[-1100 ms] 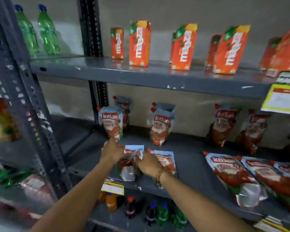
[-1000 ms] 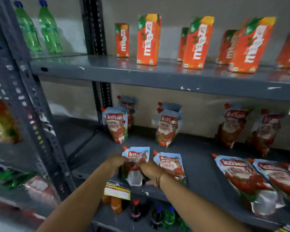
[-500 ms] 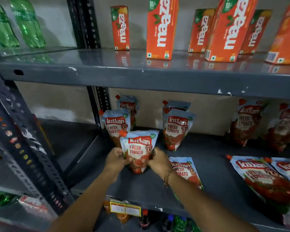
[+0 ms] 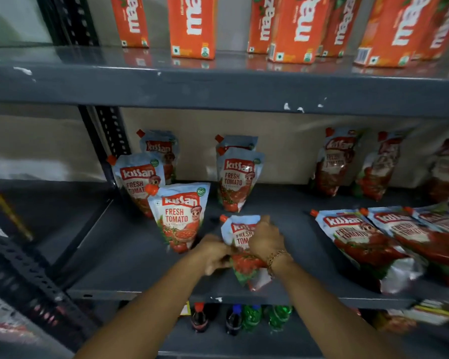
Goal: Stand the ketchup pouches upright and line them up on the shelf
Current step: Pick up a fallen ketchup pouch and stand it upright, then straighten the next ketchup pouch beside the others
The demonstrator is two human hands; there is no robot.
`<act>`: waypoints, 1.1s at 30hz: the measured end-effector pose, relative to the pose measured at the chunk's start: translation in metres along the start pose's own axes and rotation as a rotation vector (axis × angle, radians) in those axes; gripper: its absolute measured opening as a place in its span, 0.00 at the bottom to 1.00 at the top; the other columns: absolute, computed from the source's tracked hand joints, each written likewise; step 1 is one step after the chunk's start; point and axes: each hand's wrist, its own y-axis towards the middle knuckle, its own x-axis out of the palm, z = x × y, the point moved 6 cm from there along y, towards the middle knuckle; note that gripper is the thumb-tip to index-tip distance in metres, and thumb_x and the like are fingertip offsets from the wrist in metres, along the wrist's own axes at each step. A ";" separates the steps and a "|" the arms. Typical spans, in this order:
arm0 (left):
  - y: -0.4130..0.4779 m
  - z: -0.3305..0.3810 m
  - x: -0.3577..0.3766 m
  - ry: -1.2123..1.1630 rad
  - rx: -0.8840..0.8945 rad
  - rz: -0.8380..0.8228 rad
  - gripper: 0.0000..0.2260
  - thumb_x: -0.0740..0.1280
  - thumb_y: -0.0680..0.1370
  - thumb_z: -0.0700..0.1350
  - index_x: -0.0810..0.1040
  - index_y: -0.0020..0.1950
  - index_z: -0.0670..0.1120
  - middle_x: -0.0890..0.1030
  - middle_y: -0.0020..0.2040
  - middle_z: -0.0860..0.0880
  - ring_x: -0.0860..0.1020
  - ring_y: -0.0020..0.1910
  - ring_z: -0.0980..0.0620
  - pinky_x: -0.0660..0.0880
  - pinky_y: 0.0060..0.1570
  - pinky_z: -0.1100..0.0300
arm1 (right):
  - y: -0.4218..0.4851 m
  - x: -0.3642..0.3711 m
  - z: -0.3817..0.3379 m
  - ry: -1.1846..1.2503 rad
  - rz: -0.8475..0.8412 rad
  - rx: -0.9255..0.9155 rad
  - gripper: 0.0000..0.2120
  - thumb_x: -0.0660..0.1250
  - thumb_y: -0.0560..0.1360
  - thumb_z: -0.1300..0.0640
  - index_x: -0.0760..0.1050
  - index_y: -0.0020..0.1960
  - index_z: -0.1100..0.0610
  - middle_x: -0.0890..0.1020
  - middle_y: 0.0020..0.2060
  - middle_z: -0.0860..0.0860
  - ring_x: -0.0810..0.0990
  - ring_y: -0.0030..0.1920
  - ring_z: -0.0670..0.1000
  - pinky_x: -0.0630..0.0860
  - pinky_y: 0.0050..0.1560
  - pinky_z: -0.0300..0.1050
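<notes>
A ketchup pouch (image 4: 180, 217) stands upright near the front of the grey shelf (image 4: 130, 255), free of my hands. Just right of it a flat pouch (image 4: 240, 230) lies on the shelf. My right hand (image 4: 266, 238) grips its upper right side and my left hand (image 4: 214, 252) holds its lower left edge. Several more pouches stand upright behind, such as one at the left (image 4: 138, 177) and one in the middle (image 4: 237, 178). Three pouches (image 4: 366, 239) lie flat at the right.
Orange juice cartons (image 4: 192, 24) line the shelf above, whose front edge (image 4: 218, 89) overhangs. A perforated black upright (image 4: 112, 130) stands at the left rear. Soft drink bottles (image 4: 244, 317) stand on the shelf below. Darker upright pouches (image 4: 335, 161) lean at the back right.
Both hands lifted a flat pouch, stood it upright in front of the left one and let go. They have since moved right onto the flat pouch beside it.
</notes>
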 end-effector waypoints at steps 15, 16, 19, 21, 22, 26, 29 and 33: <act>0.003 -0.016 0.015 -0.223 0.222 0.917 0.13 0.69 0.72 0.40 0.77 0.49 0.30 0.81 0.46 0.35 0.80 0.49 0.39 0.76 0.45 0.45 | 0.010 -0.060 0.026 0.110 0.018 -0.341 0.28 0.61 0.74 0.66 0.58 0.72 0.60 0.75 0.63 0.61 0.74 0.63 0.60 0.72 0.62 0.52; 0.002 -0.021 0.039 -0.320 0.145 0.895 0.14 0.68 0.73 0.41 0.77 0.52 0.32 0.80 0.43 0.38 0.80 0.48 0.41 0.77 0.45 0.47 | 0.020 -0.072 0.043 -0.028 0.023 -0.312 0.28 0.61 0.73 0.66 0.59 0.71 0.62 0.74 0.64 0.62 0.72 0.64 0.62 0.71 0.64 0.53; 0.020 -0.008 0.122 -0.489 0.070 0.536 0.04 0.61 0.77 0.41 0.73 0.44 0.44 0.71 0.36 0.48 0.73 0.36 0.49 0.73 0.31 0.63 | 0.040 -0.124 0.099 -0.503 0.110 -0.197 0.19 0.61 0.72 0.53 0.71 0.60 0.59 0.79 0.57 0.61 0.76 0.58 0.63 0.74 0.60 0.57; 0.028 0.005 0.177 -0.405 -0.010 0.315 0.05 0.60 0.79 0.41 0.74 0.46 0.43 0.73 0.42 0.46 0.72 0.37 0.51 0.73 0.38 0.60 | 0.049 -0.157 0.143 -0.605 0.059 -0.061 0.23 0.63 0.68 0.43 0.75 0.57 0.55 0.82 0.53 0.58 0.79 0.54 0.61 0.76 0.57 0.58; 0.031 0.009 0.198 -0.329 -0.066 0.226 0.06 0.62 0.78 0.42 0.75 0.52 0.42 0.73 0.47 0.45 0.75 0.43 0.49 0.73 0.45 0.57 | 0.053 -0.168 0.162 -0.571 -0.023 -0.001 0.25 0.65 0.69 0.43 0.75 0.60 0.56 0.81 0.55 0.58 0.79 0.56 0.61 0.76 0.60 0.57; 0.039 0.004 0.241 -0.183 -0.206 0.041 0.04 0.64 0.77 0.38 0.75 0.44 0.39 0.81 0.31 0.45 0.81 0.29 0.52 0.77 0.28 0.63 | 0.062 -0.166 0.214 0.139 -0.305 0.192 0.23 0.68 0.71 0.53 0.74 0.62 0.63 0.81 0.57 0.63 0.79 0.59 0.63 0.76 0.62 0.57; 0.050 0.010 0.255 -0.123 -0.070 0.082 0.12 0.66 0.73 0.29 0.78 0.56 0.35 0.83 0.41 0.42 0.79 0.35 0.50 0.78 0.27 0.62 | 0.075 -0.178 0.229 0.333 -0.110 0.147 0.15 0.66 0.73 0.55 0.76 0.53 0.64 0.82 0.49 0.61 0.81 0.52 0.61 0.79 0.55 0.52; 0.040 0.038 0.256 -0.185 0.288 0.260 0.15 0.70 0.69 0.26 0.76 0.51 0.40 0.81 0.51 0.42 0.79 0.47 0.48 0.77 0.45 0.58 | 0.084 -0.198 0.223 0.357 0.018 -0.076 0.12 0.65 0.75 0.56 0.77 0.40 0.65 0.83 0.41 0.58 0.81 0.44 0.57 0.78 0.46 0.50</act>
